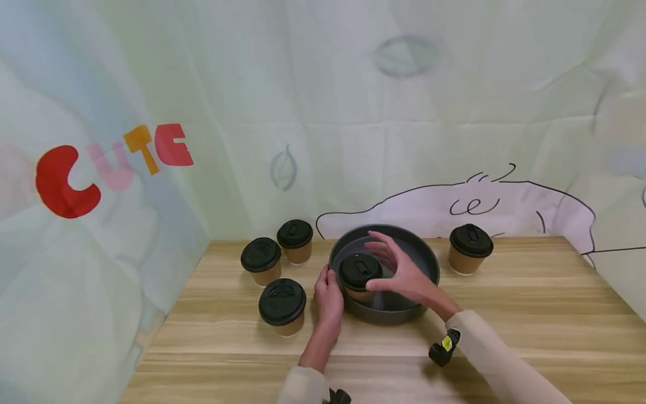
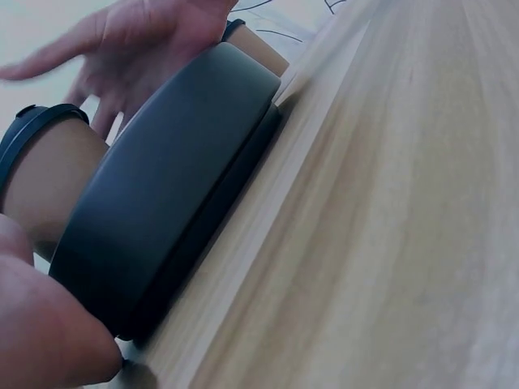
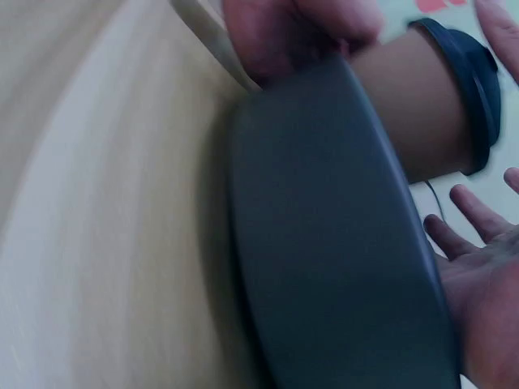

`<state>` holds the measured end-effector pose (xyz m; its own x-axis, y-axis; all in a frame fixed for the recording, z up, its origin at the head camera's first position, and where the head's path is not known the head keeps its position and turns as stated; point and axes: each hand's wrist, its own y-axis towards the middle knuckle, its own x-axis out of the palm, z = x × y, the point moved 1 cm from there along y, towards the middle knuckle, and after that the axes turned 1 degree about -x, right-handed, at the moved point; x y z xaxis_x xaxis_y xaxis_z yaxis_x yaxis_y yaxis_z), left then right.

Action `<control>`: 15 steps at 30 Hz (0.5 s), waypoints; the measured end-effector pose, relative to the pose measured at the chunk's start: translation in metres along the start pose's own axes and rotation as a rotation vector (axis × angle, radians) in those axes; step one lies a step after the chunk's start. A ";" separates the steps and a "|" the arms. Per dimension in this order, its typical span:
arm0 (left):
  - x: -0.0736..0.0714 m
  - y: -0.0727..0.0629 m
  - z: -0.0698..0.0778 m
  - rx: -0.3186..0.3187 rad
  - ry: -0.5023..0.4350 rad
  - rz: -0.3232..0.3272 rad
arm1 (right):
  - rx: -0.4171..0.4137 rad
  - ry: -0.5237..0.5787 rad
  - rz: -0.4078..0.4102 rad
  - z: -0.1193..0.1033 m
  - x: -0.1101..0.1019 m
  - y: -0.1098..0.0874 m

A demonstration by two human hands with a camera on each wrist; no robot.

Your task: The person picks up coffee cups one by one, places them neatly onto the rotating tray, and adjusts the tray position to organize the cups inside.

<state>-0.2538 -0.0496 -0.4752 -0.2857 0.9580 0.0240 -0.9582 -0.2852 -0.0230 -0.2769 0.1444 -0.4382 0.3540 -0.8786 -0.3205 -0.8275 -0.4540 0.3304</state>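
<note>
A dark grey round pan [image 1: 388, 314] stands on the table, and a brown paper cup with a black lid [image 1: 360, 271] is inside it, at its left side. My left hand [image 1: 329, 297] holds the pan's left wall, with curled fingers right at the rim in the right wrist view. Over the pan, my right hand [image 1: 401, 275] has its fingers spread and its thumb by the cup's lid. Nothing is in its grasp. In the left wrist view the pan's outer wall [image 2: 170, 178] hides the cup's base.
Several more lidded cups stand on the wooden table [image 1: 217, 348]: a front one [image 1: 282, 306], one behind it [image 1: 261, 261] and a far one [image 1: 295, 241] left of the pan, and another cup [image 1: 469, 248] to the right. A printed curtain [image 1: 242, 112] hangs behind.
</note>
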 end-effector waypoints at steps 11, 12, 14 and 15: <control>0.001 -0.001 0.000 0.026 -0.015 0.002 | 0.009 -0.658 0.278 0.029 -0.054 -0.024; 0.001 -0.001 -0.001 0.026 -0.014 0.003 | 0.024 -0.648 0.288 0.032 -0.056 -0.026; 0.001 -0.001 -0.001 0.024 -0.012 0.003 | 0.050 -0.622 0.311 0.035 -0.058 -0.029; 0.001 -0.001 -0.001 0.023 -0.013 0.000 | 0.062 -0.607 0.329 0.037 -0.059 -0.029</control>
<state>-0.2527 -0.0485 -0.4766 -0.2859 0.9575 0.0371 -0.9582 -0.2861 0.0003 -0.2894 0.2151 -0.4614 -0.2109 -0.7229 -0.6580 -0.8797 -0.1532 0.4502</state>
